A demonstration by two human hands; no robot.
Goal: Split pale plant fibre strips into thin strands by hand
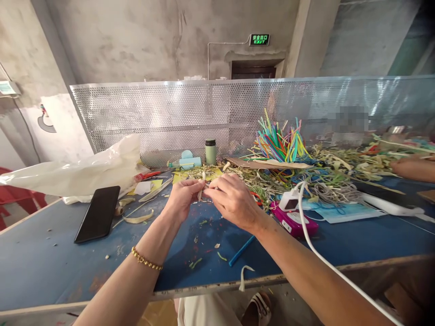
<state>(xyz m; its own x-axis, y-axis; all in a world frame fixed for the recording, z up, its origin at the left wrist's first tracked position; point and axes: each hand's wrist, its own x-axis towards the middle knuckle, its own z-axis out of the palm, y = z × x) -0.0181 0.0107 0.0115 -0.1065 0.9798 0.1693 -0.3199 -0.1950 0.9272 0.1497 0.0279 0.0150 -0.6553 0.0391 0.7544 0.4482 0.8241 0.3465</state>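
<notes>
My left hand (182, 198) is closed in a pinch on a small pale strip of dried husk (204, 175) in front of the dried plant pile. The right hand (231, 199) meets it from the other side, its fingertips pinching the same piece; most of the strip is hidden by the fingers. Beneath both hands, the blue tabletop (190, 267) is dotted with scraps. A blue stick (241, 250) lies below my right hand, near a curled pale strip (243, 276) at the table's front edge.
Left lie a black phone (97, 214) and a plastic bag (102, 165). Behind are a green bottle (210, 153) and colourful pipe cleaners (282, 140). Right are a magenta power strip (295, 222), a white cable (307, 237) and a co-worker's arm (413, 167).
</notes>
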